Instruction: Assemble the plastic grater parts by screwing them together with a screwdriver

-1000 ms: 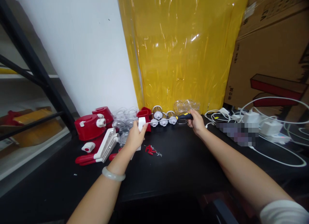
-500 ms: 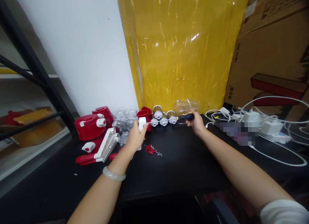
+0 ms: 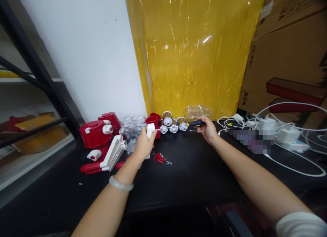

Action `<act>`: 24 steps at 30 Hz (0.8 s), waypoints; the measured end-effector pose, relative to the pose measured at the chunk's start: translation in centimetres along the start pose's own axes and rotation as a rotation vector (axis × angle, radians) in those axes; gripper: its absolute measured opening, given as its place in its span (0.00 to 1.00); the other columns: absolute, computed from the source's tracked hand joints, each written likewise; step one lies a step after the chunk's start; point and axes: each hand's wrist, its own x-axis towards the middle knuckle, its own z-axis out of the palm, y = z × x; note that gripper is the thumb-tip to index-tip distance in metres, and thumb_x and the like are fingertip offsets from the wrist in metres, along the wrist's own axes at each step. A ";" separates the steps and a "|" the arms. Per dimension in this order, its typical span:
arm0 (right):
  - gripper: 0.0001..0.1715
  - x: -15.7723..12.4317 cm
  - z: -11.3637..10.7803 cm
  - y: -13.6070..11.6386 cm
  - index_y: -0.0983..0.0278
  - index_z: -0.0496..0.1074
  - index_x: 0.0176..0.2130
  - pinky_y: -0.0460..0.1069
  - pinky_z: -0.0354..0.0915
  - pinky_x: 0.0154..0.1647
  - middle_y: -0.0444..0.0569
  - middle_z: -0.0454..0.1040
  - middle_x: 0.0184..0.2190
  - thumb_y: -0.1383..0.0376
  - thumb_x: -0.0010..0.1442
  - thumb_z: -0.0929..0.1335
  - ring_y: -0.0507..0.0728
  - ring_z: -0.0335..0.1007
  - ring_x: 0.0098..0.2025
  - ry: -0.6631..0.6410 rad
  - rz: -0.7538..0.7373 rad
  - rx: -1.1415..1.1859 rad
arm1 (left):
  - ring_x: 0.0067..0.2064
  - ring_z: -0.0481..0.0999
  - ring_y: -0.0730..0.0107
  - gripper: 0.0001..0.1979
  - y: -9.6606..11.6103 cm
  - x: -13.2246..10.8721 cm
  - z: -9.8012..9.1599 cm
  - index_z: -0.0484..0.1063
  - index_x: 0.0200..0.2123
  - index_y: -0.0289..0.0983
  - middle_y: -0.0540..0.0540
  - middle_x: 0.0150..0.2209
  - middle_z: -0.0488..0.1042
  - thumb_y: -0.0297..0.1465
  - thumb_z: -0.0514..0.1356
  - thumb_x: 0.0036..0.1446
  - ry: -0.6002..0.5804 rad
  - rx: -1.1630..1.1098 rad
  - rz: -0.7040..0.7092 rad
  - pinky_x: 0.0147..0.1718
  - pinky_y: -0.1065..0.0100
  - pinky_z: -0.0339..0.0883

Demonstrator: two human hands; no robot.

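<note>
Between the thumb and fingers of my left hand is a small white plastic part. My right hand is closed round the black and yellow handle of a screwdriver. Its long shaft runs level to the left, and the tip meets the right side of the white part. Behind the shaft are several metal grater drums with white ends, stacked on the table. A red plastic part stands just behind the white one. Below lie small red pieces and several screws.
Red housings, clear cups and a white arm with a red handle crowd the left of the black table. White cables and chargers lie at the right. A yellow plastic sheet hangs behind, beside a cardboard box.
</note>
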 end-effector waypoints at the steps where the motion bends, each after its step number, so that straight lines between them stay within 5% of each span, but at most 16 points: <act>1: 0.09 0.0 0.1 -0.1 0.61 0.68 0.33 0.44 0.56 0.13 0.41 0.69 0.18 0.60 0.51 0.66 0.52 0.65 0.17 0.003 -0.012 -0.003 | 0.20 0.75 0.65 0.22 0.0 0.0 0.0 0.61 0.46 0.38 0.48 0.28 0.75 0.50 0.53 0.61 0.000 0.001 -0.001 0.26 0.65 0.67; 15: 0.21 -0.5 0.2 -0.3 0.62 0.66 0.30 0.43 0.48 0.09 0.36 0.59 0.07 0.47 0.56 0.68 0.47 0.49 0.07 0.010 -0.020 -0.147 | 0.21 0.75 0.65 0.22 0.1 0.0 -0.1 0.62 0.46 0.37 0.49 0.27 0.74 0.49 0.53 0.61 0.012 -0.010 0.008 0.26 0.65 0.67; 24: 0.29 -0.6 0.0 -0.4 0.59 0.58 0.19 0.45 0.50 0.09 0.42 0.57 0.06 0.45 0.63 0.61 0.48 0.49 0.08 0.100 0.102 -0.481 | 0.22 0.75 0.62 0.24 0.0 0.0 -0.1 0.62 0.48 0.37 0.51 0.24 0.72 0.51 0.52 0.61 0.029 0.023 0.041 0.27 0.64 0.66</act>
